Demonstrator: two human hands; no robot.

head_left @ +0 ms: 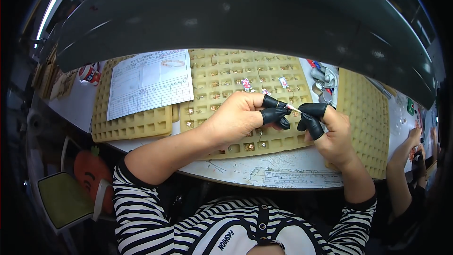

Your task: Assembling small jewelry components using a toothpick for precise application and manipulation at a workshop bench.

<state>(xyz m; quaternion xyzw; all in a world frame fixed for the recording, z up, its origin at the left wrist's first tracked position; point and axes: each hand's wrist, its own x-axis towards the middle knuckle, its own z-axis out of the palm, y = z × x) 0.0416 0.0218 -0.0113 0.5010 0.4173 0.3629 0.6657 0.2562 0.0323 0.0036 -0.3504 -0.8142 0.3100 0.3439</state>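
The left hand (236, 118) and right hand (334, 130), fingertips covered by black finger cots (272, 114), face each other, each closed in a pinch on a slender pale piece (293, 108) between them. Beneath both hands lies a yellowish compartment tray (283, 148) holding small metallic items. Just beyond the left hand, small tags (283, 82) bear markings. Farther to its left, a printed sheet (153, 85) shows a ruled table; past that, a red-and-white container (89, 74) carries lettering.
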